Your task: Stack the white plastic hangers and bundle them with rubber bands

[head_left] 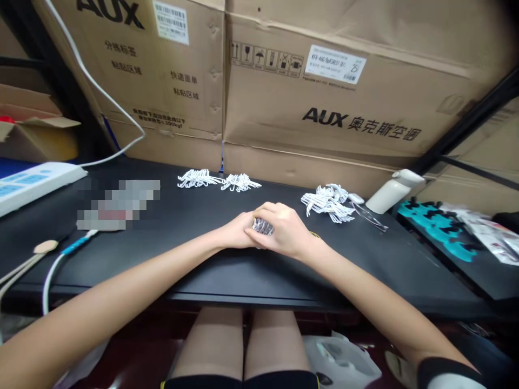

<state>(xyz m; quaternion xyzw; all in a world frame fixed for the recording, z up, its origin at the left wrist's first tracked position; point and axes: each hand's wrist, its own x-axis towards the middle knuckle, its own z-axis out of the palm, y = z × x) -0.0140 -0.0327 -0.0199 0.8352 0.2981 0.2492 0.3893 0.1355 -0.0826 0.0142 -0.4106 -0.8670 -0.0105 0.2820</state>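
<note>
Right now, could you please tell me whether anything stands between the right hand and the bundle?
Nothing visible does: the right hand curls over the bundle, beside the left hand. The white piles lie farther back on the table.

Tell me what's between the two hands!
In the head view, a small grey-and-white bundle is held between the left hand and right hand.

A small, compact bundle [263,227] was clasped between the left hand [237,230] and the right hand [288,228], over the middle stretch of the black table [385,265], behind its front edge. The patch that showed between the fingers was a close-packed mix of dark and silvery-white; the fingers covered the rest, so its full outline and exact tilt could not be told.
</note>
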